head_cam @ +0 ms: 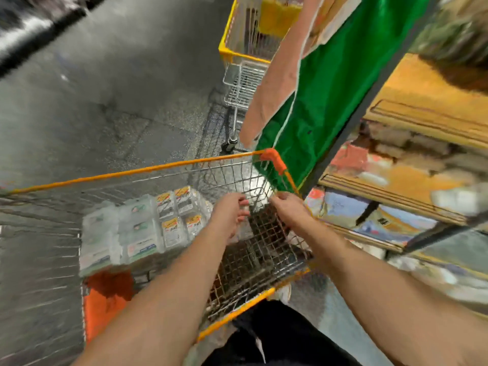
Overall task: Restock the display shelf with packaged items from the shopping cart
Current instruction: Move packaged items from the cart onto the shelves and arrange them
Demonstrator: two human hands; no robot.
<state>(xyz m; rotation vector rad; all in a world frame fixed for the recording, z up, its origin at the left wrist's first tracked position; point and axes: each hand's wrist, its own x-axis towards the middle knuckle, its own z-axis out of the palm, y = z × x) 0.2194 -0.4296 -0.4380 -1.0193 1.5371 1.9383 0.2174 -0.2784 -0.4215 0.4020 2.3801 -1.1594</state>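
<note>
Cart [148,169] in front of the person, wire mesh with orange rim, tilted in the wide-angle view. Packaged items [142,225] lie stacked inside the cart on its left side: clear-wrapped packs, the nearer ones with green and white labels, the farther ones with yellow and black labels. Print too blurred to read. Right part of the cart basket shows bare mesh.

Both bare forearms reach forward over the near rim into the cart. Left hand [231,215] is down inside the basket just beside the yellow-labelled packs, fingers loosely curled; its grip holds nothing that can be seen, though contact with the packs is unclear through blur. Right hand [287,207] sits at the cart's right side near the mesh wall, fingers bent; cannot tell whether its grip is on the wire or released.

Display shelf [412,107] stands to the right of the cart, dark metal uprights with wooden boards, goods on it too blurred to identify. Green cloth [324,101] hangs at the shelf end, just beyond the cart's far right corner, with a pinkish strip [274,75] beside it. Second cart [245,48], yellow-rimmed, stands farther down the aisle. Orange panel [105,307] shows at the near left end of the first cart. Grey floor [105,88] on the left. Dark trousers [277,336] visible at bottom centre.
</note>
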